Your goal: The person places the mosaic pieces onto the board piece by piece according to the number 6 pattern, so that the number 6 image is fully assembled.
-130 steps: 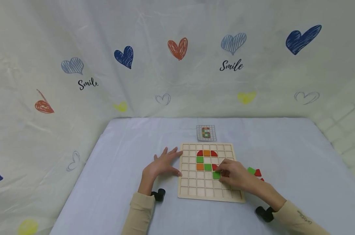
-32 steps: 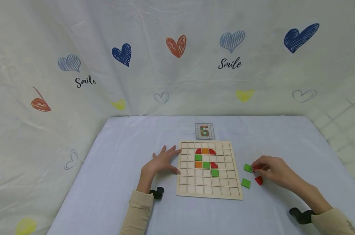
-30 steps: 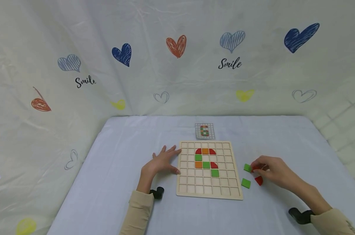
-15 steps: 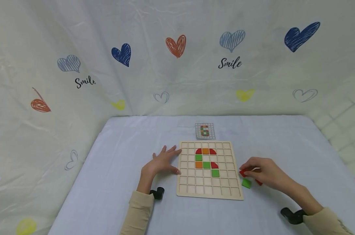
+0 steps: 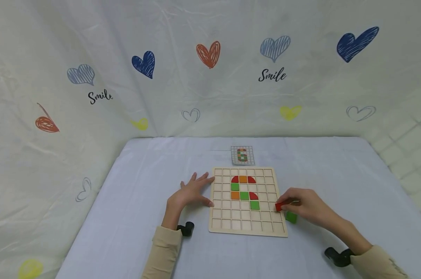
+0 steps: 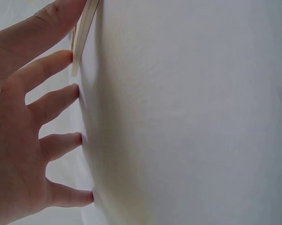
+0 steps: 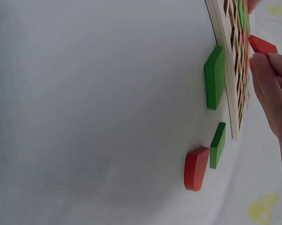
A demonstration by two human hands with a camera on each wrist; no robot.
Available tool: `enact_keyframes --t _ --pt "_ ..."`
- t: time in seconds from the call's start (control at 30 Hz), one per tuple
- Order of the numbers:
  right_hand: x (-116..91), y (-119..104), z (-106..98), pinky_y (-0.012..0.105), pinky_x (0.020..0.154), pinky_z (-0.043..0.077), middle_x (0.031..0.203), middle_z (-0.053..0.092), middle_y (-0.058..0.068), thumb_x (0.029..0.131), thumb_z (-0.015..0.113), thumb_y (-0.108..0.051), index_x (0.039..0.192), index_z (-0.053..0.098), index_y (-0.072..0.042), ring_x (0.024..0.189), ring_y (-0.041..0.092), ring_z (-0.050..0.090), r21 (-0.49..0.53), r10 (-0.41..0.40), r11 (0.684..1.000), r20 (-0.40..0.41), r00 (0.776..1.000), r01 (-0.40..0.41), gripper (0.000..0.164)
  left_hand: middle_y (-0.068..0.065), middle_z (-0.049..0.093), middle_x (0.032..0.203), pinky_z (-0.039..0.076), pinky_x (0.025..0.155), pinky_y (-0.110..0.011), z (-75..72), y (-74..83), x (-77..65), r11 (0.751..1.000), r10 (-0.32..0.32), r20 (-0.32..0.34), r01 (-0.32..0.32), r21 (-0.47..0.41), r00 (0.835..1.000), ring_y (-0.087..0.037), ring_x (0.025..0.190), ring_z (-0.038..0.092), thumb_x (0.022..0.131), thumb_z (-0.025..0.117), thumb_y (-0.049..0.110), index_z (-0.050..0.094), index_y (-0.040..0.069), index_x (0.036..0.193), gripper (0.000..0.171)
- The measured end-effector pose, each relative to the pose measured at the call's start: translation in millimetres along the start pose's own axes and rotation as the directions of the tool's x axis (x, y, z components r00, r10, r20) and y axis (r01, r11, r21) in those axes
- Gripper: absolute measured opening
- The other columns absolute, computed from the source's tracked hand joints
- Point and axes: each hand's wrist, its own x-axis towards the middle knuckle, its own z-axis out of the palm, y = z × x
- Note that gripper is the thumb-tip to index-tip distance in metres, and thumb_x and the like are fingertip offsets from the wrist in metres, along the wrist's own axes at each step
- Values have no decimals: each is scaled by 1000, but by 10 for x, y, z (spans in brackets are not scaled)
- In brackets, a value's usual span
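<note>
My right hand (image 5: 306, 204) pinches a red quarter-round tile (image 5: 278, 207) between thumb and fingers, over the right edge of the wooden grid board (image 5: 231, 215). The right wrist view also has this red tile (image 7: 262, 44) at the fingertips. Spread fingers mark my left hand (image 5: 189, 195), whose thumb and index fingertip touch the board's left edge (image 6: 87, 33); its other fingertips rest on the cloth. Red, orange and green tiles (image 5: 244, 195) sit in several board squares, forming a hooked shape.
Beside the board's right edge lie two green tiles (image 7: 215, 77) and a red tile (image 7: 196, 169); in the head view my right hand hides most of these. A small pattern card (image 5: 242, 155) lies behind the board. A white curtain with printed hearts (image 5: 208, 55) hangs beyond.
My right hand left the board, picked up a red tile from the loose pieces at the right, and has carried it leftward to the board's right edge. The left hand has stayed put.
</note>
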Motion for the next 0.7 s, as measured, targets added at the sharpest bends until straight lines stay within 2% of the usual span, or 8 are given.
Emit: enact_keyframes --t 0.37,0.7 --pt "39 -105 164 19 78 58 96 75 -5 89 79 -12 97 77 -14 84 6 66 99 19 995 50 999 -24 9 -1 25 171 3 115 -82 -7 1 -7 1000 18 -2 -18 -2 1000 -40 160 4 79 89 35 43 26 158 92" --pt "98 -229 311 20 73 56 91 74 -5 88 79 -13 93 78 -14 82 11 66 127 64 989 72 995 -73 6 -1 25 171 2 115 -81 -17 10 -17 1000 12 0 -12 -8 1000 -40 160 4 79 90 34 43 27 158 92"
